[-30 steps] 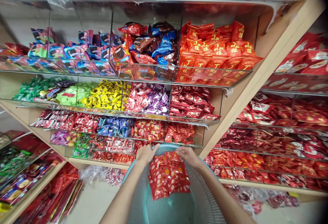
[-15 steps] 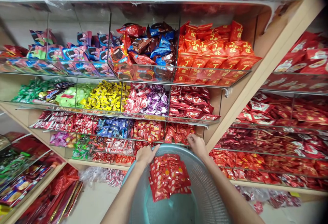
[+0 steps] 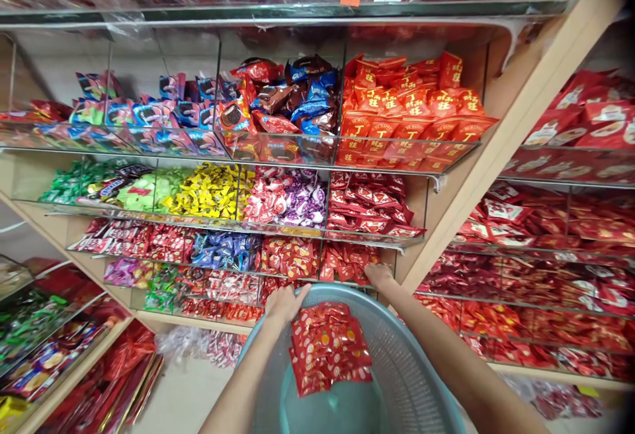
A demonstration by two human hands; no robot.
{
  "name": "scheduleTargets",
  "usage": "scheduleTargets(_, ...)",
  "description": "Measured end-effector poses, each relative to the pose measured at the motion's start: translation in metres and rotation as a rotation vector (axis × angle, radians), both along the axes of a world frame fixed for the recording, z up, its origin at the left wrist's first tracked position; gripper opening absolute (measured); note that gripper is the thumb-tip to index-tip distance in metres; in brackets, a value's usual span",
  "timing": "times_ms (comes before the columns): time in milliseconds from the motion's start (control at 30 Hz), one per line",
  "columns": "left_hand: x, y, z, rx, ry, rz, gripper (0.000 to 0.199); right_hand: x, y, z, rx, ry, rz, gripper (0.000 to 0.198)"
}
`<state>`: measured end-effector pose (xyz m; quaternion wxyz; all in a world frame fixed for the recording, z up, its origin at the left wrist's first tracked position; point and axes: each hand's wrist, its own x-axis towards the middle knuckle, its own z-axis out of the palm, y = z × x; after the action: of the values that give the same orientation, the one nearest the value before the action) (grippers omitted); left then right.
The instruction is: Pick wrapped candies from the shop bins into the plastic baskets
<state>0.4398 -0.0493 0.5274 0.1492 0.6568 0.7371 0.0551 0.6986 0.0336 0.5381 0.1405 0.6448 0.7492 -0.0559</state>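
My left hand (image 3: 285,303) is closed around the far rim of a blue-green plastic basket (image 3: 421,354) with mesh walls, its thumb along the rim. Inside the basket lies a pile of shiny red snack packets (image 3: 330,348) with orange fruit pictures. At the front edge of a low shelf bin, beyond the basket's rim, is my right hand (image 3: 381,276). Its fingers are curled in beside small red packets (image 3: 350,260). What those fingers hold, if anything, is hidden.
Clear dividers split the shelves into bins. Large red bags (image 3: 411,116) fill an upper bin, with yellow sweets (image 3: 211,192) below. A wooden upright (image 3: 496,156) separates a second shelf unit at right. Plastic bags (image 3: 186,341) lie on the floor beneath.
The view has shifted slightly, with the shelves lower in the picture. My right hand has moved slightly away from the basket rim, against the bin's front. My left hand keeps its hold.
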Motion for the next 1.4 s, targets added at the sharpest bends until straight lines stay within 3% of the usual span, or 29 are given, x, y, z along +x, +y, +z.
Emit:
scheduleTargets(433,0.0,-0.001,0.001,0.001,-0.008,-0.002,0.087,0.014,-0.018,-0.001,0.166,0.044,0.083,0.019)
scheduleTargets(700,0.0,-0.001,0.0,-0.002,-0.013,-0.009,0.088,0.032,-0.037,0.021,0.237,0.092,0.112,0.023)
scheduleTargets(933,0.001,-0.001,0.0,-0.002,-0.011,0.001,0.089,0.011,-0.07,0.044,0.339,0.721,0.217,0.024)
scheduleTargets(1000,0.001,0.0,-0.001,-0.01,-0.013,0.009,0.091,-0.006,-0.084,0.042,0.228,0.9,0.168,0.025)
scheduleTargets(1167,0.001,0.0,-0.001,-0.022,-0.015,0.015,0.095,-0.04,-0.112,0.026,-0.318,1.308,-0.032,0.038)
scheduleTargets(1400,0.0,0.0,-0.001,-0.007,-0.005,0.007,0.094,-0.047,-0.118,0.011,-0.575,1.283,-0.046,0.035)
